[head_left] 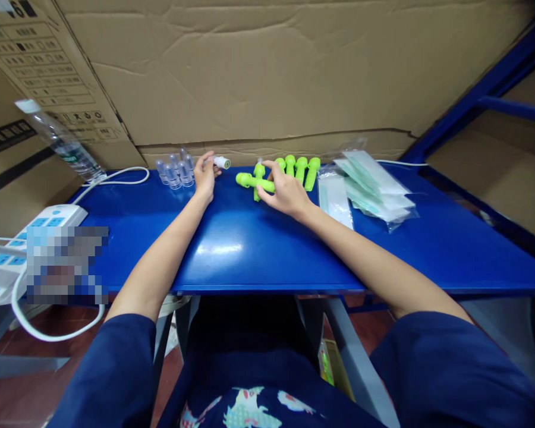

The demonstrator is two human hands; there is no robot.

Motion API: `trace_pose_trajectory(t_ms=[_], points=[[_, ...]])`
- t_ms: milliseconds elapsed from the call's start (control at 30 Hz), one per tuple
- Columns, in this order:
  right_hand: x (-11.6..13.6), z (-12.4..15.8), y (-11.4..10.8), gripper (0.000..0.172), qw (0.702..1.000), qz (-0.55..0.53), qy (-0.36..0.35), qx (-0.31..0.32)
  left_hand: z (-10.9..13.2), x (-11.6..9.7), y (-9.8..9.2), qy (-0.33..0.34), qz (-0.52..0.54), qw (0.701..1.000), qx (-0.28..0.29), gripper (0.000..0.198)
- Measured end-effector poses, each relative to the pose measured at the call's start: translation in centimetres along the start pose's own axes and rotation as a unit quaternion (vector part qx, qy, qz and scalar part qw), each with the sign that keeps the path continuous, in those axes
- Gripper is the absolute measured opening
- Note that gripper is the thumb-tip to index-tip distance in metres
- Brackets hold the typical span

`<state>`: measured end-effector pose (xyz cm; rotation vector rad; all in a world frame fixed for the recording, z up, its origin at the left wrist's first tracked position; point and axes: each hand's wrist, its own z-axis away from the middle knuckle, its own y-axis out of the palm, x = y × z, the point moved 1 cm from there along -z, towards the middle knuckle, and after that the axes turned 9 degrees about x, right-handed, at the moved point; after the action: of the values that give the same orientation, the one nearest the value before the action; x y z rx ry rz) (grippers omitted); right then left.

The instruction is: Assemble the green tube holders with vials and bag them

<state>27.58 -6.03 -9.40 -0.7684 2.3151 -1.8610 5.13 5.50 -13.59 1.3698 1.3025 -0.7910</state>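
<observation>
My left hand point(206, 176) is closed round a small tube-like piece point(223, 162), whose whitish round end with a dark green centre points right. Just left of that hand several clear plastic tubes point(173, 172) stand upright in a cluster. My right hand point(288, 190) is closed on a lime-green rod with a rounded knob point(249, 181), held sideways between thumb and fingers. Behind it, a second lime-green rod point(259, 170) shows partly, crossed by the held one. Several more such rods point(301, 171) lie in a row beyond the right hand, some partly covered.
Clear-bagged pale green and white packets point(374, 184) lie on the blue table point(232, 261) at right. A water bottle point(66, 145), white cable point(125, 169) and power strip point(49, 221) are at left, by a pixelated patch. Cardboard point(258, 77) walls the back; a blue frame point(472, 101) stands right.
</observation>
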Motion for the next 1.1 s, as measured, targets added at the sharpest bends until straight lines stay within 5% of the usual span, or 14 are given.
trace_pose_trajectory(t_ms=[367,1100], points=[[0.4,0.3,-0.1,0.061,0.999,0.019,-0.028,-0.017,-0.1,0.2,0.1,-0.017,0.011,1.0,-0.005,0.015],[-1.4,-0.4,0.1,0.047,0.998,0.037,-0.046,-0.022,1.8,-0.8,0.8,-0.008,0.04,0.989,0.141,0.028]])
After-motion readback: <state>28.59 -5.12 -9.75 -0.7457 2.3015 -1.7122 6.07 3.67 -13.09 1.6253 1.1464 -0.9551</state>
